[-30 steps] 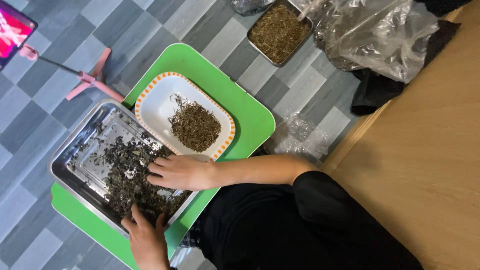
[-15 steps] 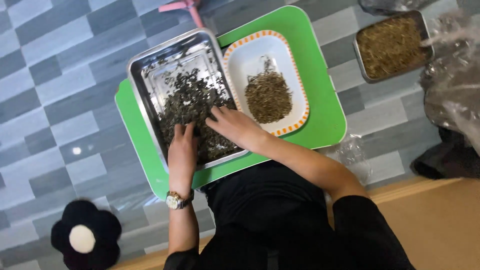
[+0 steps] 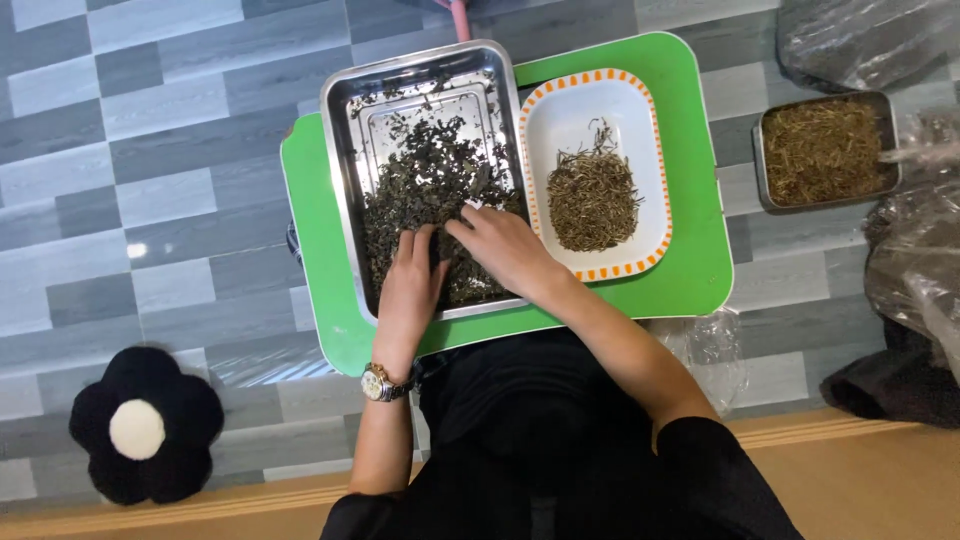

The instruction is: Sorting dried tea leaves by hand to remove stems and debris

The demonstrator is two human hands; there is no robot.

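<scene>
We rest our left hand [image 3: 408, 290] and right hand [image 3: 503, 250] side by side, fingers loosely spread and gripping nothing, on the dark dried leaves [image 3: 430, 190] in the steel tray [image 3: 340, 150] on the green tray [image 3: 690, 200], beside the white dish [image 3: 580, 100] of pale stems [image 3: 593, 200]

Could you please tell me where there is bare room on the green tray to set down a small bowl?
The green plastic tray has only narrow free strips: right of the white orange-rimmed dish and left of the steel pan. Both hands, left hand and right hand, crowd the pan's dark leaves. The grey floor to the left is open.
</scene>
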